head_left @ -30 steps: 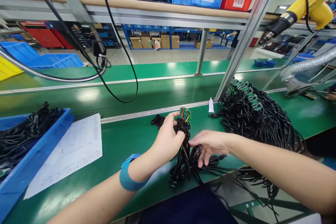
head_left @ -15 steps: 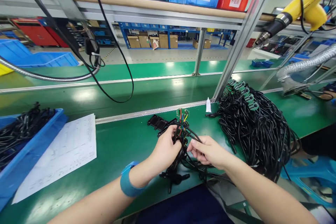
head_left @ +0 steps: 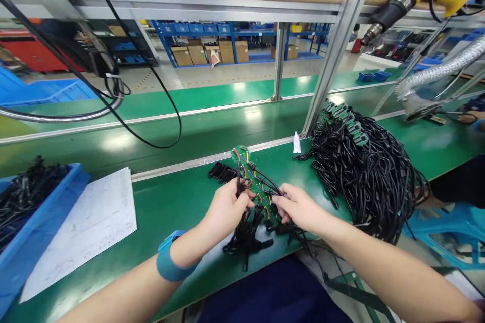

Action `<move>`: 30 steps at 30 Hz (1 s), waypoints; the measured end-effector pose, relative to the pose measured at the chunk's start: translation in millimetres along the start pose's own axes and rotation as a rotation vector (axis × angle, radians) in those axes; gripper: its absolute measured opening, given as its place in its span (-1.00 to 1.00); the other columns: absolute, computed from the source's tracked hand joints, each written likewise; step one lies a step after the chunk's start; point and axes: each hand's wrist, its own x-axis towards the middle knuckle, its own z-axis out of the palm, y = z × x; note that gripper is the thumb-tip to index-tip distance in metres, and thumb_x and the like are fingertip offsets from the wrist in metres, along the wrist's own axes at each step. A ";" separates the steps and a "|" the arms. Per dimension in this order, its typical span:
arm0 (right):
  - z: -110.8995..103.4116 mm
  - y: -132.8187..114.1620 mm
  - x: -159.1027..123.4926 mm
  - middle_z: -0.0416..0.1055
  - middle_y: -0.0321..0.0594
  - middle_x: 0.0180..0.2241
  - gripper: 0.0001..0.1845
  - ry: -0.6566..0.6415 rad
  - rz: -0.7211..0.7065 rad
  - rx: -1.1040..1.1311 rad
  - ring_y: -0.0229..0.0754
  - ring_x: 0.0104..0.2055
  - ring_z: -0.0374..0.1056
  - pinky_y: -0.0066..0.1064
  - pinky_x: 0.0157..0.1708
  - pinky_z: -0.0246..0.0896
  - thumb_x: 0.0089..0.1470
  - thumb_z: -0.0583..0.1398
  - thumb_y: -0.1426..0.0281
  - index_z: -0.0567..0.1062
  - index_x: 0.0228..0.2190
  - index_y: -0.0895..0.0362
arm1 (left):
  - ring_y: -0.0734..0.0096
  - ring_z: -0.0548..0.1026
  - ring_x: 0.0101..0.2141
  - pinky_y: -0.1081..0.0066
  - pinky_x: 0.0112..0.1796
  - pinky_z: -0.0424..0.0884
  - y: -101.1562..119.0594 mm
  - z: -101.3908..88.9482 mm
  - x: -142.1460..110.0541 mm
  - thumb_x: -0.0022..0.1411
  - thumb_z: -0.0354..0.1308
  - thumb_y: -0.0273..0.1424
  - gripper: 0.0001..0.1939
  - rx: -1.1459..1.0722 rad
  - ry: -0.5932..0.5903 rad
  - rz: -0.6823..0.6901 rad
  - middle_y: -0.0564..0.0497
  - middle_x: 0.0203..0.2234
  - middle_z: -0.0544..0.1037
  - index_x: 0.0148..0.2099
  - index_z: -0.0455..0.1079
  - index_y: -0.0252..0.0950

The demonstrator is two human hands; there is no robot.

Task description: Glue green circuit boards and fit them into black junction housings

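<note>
My left hand (head_left: 231, 202) is closed around black cables on the left side of several small green circuit boards (head_left: 241, 153) with red, yellow and blue wires. Opposite it, my right hand (head_left: 297, 207) pinches black cables (head_left: 267, 180) that run from the boards' right side. The boards fan out in a row between both hands, above the green bench. Below my left hand lies a bunch of black cable ends (head_left: 248, 242). Just behind it are black plastic housings (head_left: 222, 172). My fingers partly hide where the cables are gripped.
A large heap of black cables with green boards (head_left: 371, 176) lies at right. On the left are a printed sheet (head_left: 87, 227) and a blue bin (head_left: 41, 232) of black parts. A metal post (head_left: 337, 50) rises behind; a yellow heat gun (head_left: 413, 0) hangs upper right.
My hands have moved apart, the left one leftward. The circuit boards, bunched together before, are now spread out between them. The camera view has shifted slightly.
</note>
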 end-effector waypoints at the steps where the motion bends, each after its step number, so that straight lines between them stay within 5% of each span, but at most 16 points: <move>1: -4.9 -1.7 -0.4 0.17 -0.49 -0.63 -0.80 -0.022 0.031 -0.003 -0.34 -0.63 0.10 -0.50 -0.58 0.08 0.11 0.15 0.24 0.26 -0.43 0.07 | 0.37 0.53 -0.53 0.44 -0.49 0.36 -1.9 0.2 0.5 0.05 0.08 -0.40 -0.87 -0.024 -0.020 -0.034 0.01 -0.48 0.58 -0.30 0.36 -0.28; 8: -21.6 -0.7 0.3 0.28 -0.43 -0.57 -0.76 -0.126 0.089 -0.455 -0.32 -0.48 0.16 -0.49 -0.49 0.00 -0.22 0.36 0.40 0.38 -0.54 0.15 | 0.43 0.42 -0.66 0.47 -0.56 0.29 -13.0 12.1 0.9 0.11 0.06 -0.35 -0.80 -0.111 -0.134 -0.117 0.12 -0.65 0.48 -0.20 0.30 -0.28; 12: -24.7 -0.7 0.2 0.24 -0.40 -0.62 -0.82 -0.113 0.012 -0.420 -0.33 -0.51 0.14 -0.48 -0.49 -0.04 0.02 0.16 0.41 0.39 -0.58 0.16 | 0.45 0.42 -0.54 0.46 -0.48 0.31 -15.3 14.9 1.5 0.12 0.18 -0.27 -0.79 -0.122 -0.118 -0.026 0.10 -0.56 0.49 -0.23 0.36 -0.29; 17: -21.6 1.8 1.9 0.08 -0.48 -0.67 -0.83 -0.158 -0.015 -0.212 -0.39 -0.61 -0.01 -0.51 -0.59 -0.14 0.01 0.14 0.40 0.28 -0.57 0.12 | 0.46 0.34 -0.53 0.46 -0.50 0.25 -18.0 16.6 4.6 -0.05 0.39 -0.20 -0.67 -0.091 -0.229 -0.036 0.11 -0.60 0.42 -0.48 0.35 -0.28; 23: -34.0 7.4 -0.8 0.22 -0.45 -0.63 -0.86 -0.274 0.102 -0.053 -0.37 -0.62 0.12 -0.52 -0.62 0.00 -0.03 0.20 0.34 0.41 -0.40 0.16 | 0.37 0.46 -0.51 0.41 -0.43 0.35 -8.2 18.0 4.0 0.03 0.32 -0.24 -0.76 -0.167 -0.388 -0.128 0.02 -0.59 0.54 -0.44 0.43 -0.31; 26: -41.1 11.5 -8.3 0.40 -0.37 -0.42 -0.61 -0.349 0.098 -0.053 -0.34 -0.49 0.26 -0.51 -0.50 0.16 -0.16 0.27 0.43 0.44 -0.19 0.17 | 0.38 0.47 -0.52 0.42 -0.42 0.36 -6.8 16.8 5.3 0.09 0.25 -0.24 -0.77 -0.099 -0.364 -0.105 0.02 -0.59 0.55 -0.43 0.41 -0.31; 30: -35.3 21.0 -18.8 0.27 -0.46 -0.50 -0.71 -0.333 0.141 -0.133 -0.37 -0.46 0.17 -0.53 -0.46 0.05 -0.25 0.34 0.47 0.39 -0.40 0.16 | 0.40 0.48 -0.50 0.42 -0.40 0.38 -10.7 14.8 10.2 0.13 0.22 -0.24 -0.75 -0.107 -0.366 -0.075 0.03 -0.59 0.55 -0.43 0.38 -0.32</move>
